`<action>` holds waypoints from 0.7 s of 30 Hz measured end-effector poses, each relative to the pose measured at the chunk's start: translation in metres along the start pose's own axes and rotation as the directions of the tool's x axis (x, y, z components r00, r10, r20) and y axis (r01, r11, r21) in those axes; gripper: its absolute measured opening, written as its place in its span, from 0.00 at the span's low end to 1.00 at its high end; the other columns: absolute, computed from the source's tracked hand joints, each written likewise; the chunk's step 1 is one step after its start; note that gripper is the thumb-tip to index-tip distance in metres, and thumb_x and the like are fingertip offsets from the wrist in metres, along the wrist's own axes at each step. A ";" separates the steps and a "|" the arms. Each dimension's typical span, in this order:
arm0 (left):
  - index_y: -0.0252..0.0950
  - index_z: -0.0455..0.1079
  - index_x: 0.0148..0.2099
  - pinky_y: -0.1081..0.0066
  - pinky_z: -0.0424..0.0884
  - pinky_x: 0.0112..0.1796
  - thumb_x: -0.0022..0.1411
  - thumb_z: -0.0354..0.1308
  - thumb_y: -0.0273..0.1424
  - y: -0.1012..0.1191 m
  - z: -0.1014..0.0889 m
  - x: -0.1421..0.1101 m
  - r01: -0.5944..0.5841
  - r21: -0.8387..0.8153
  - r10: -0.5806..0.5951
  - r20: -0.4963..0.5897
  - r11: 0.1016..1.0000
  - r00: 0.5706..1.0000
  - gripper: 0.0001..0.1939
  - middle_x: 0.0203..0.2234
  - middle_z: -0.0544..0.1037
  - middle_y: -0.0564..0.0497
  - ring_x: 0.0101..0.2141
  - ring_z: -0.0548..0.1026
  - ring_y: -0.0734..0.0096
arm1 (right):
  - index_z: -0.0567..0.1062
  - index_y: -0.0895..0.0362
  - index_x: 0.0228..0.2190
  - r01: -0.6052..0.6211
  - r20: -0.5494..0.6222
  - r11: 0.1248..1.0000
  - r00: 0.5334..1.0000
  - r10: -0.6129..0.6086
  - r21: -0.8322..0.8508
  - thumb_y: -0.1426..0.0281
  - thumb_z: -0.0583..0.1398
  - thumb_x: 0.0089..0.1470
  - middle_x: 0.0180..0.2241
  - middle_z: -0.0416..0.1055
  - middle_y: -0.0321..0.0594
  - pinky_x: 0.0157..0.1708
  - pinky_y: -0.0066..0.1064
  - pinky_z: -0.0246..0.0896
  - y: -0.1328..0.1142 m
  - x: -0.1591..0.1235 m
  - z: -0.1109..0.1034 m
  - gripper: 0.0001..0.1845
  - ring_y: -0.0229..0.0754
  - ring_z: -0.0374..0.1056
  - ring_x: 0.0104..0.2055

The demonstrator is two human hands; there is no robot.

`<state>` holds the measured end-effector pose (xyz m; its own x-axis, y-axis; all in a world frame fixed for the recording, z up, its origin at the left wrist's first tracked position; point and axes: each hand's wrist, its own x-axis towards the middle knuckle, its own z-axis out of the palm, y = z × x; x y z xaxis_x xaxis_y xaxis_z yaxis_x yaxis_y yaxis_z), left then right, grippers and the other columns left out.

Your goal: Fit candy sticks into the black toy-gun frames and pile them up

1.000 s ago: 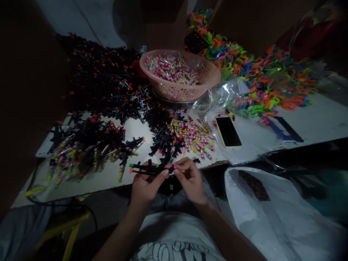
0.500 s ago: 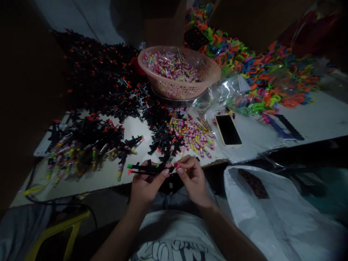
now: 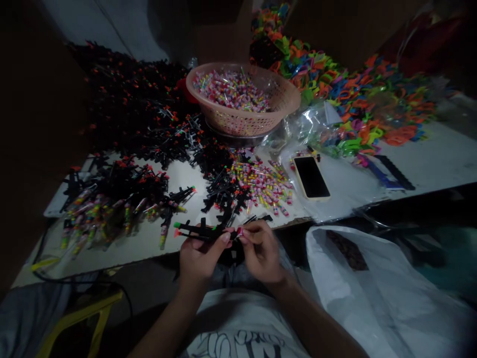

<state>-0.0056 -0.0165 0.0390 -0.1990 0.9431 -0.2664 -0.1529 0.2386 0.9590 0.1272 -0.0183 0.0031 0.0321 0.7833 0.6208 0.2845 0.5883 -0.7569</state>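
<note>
My left hand [image 3: 198,259] is closed around a black toy gun [image 3: 201,230] with a green muzzle tip and a pinkish-orange piece under it. The gun lies nearly level, its muzzle to the left. At its right end, my right hand [image 3: 264,252] pinches a small candy tube [image 3: 239,231] with a pink end, mostly covered by the fingers. Whether tube and gun are joined cannot be seen. Just beyond my hands lie loose black toy guns [image 3: 223,191] and a heap of small candy tubes [image 3: 261,181]. Toy guns with colourful tubes attached [image 3: 93,219] are piled on the left.
A pink plastic basket [image 3: 242,122] full of tubes stands at the back middle. Behind it on the left rises a big heap of black toy guns [image 3: 130,104]. Bright plastic pieces [image 3: 346,94], a phone [image 3: 312,177] and a white sack [image 3: 346,288] are on the right.
My right hand has turned slightly and its fingers have closed in more around the pink-ended tube at the gun's end. The left hand keeps its hold on the gun.
</note>
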 end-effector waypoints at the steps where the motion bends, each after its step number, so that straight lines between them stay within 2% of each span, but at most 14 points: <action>1: 0.33 0.77 0.31 0.67 0.76 0.31 0.42 0.69 0.37 -0.002 0.000 0.001 0.009 -0.008 -0.009 -0.020 1.000 1.000 0.15 0.28 0.82 0.46 0.29 0.79 0.60 | 0.66 0.51 0.32 0.022 0.014 0.999 1.000 -0.022 -0.028 0.79 0.54 0.54 0.35 0.68 0.41 0.31 0.34 0.63 0.000 0.000 0.001 0.10 0.42 0.67 0.36; 6: 0.32 0.77 0.33 0.71 0.76 0.30 0.40 0.71 0.35 -0.018 -0.004 0.011 0.048 -0.096 -0.056 -0.086 0.994 0.995 0.16 0.28 0.82 0.47 0.29 0.79 0.64 | 0.64 0.52 0.35 0.078 0.076 0.994 0.995 -0.072 -0.078 0.76 0.55 0.55 0.34 0.67 0.41 0.33 0.35 0.64 0.005 0.003 0.006 0.07 0.42 0.65 0.35; 9: 0.32 0.76 0.33 0.74 0.76 0.33 0.41 0.71 0.33 -0.023 0.000 0.018 0.132 -0.184 -0.151 -0.095 0.974 0.984 0.15 0.28 0.82 0.48 0.30 0.79 0.67 | 0.63 0.53 0.36 0.078 0.092 0.977 0.994 -0.061 -0.196 0.71 0.58 0.55 0.33 0.67 0.42 0.35 0.37 0.63 0.012 0.005 0.006 0.07 0.44 0.64 0.36; 12: 0.31 0.75 0.31 0.75 0.77 0.33 0.40 0.71 0.31 -0.025 0.009 0.022 0.218 -0.245 -0.243 -0.074 0.944 0.967 0.14 0.27 0.82 0.48 0.30 0.79 0.67 | 0.63 0.54 0.35 0.067 0.124 0.948 0.992 -0.030 -0.311 0.71 0.54 0.56 0.34 0.68 0.44 0.36 0.37 0.62 0.017 0.006 0.003 0.03 0.45 0.63 0.36; 15: 0.31 0.75 0.32 0.78 0.76 0.32 0.39 0.72 0.28 -0.025 0.017 0.027 0.284 -0.253 -0.296 -0.010 0.925 0.955 0.15 0.27 0.81 0.48 0.30 0.79 0.69 | 0.64 0.55 0.34 0.073 0.162 0.930 0.987 -0.015 -0.360 0.73 0.51 0.56 0.31 0.68 0.43 0.35 0.35 0.62 0.017 0.003 0.002 0.03 0.44 0.63 0.34; 18: 0.31 0.74 0.33 0.79 0.76 0.31 0.39 0.71 0.28 -0.026 0.024 0.033 0.302 -0.254 -0.307 0.021 0.919 0.951 0.16 0.28 0.81 0.49 0.29 0.79 0.70 | 0.65 0.55 0.33 0.024 0.183 0.921 0.982 0.051 -0.388 0.73 0.51 0.58 0.30 0.68 0.42 0.34 0.33 0.61 0.017 0.004 -0.001 0.04 0.43 0.64 0.34; 20: 0.31 0.73 0.33 0.76 0.77 0.30 0.37 0.71 0.28 -0.025 0.024 0.040 0.302 -0.257 -0.312 0.004 0.918 0.950 0.18 0.26 0.81 0.48 0.27 0.79 0.69 | 0.67 0.55 0.35 -0.041 0.204 0.925 0.971 0.126 -0.378 0.69 0.54 0.58 0.32 0.69 0.41 0.37 0.32 0.61 0.021 0.011 -0.010 0.04 0.43 0.65 0.36; 21: 0.31 0.72 0.33 0.74 0.77 0.30 0.35 0.71 0.29 -0.024 0.023 0.043 0.305 -0.255 -0.314 0.002 0.918 0.949 0.19 0.25 0.81 0.48 0.27 0.79 0.66 | 0.68 0.55 0.38 -0.074 0.212 0.924 0.964 0.163 -0.375 0.65 0.58 0.56 0.34 0.70 0.41 0.39 0.32 0.61 0.026 0.018 -0.018 0.08 0.43 0.65 0.39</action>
<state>0.0116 0.0240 0.0063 -0.1386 0.8208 -0.5542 -0.4481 0.4470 0.7742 0.1528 0.0072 -0.0022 -0.1256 0.8930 0.4321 0.6198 0.4108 -0.6687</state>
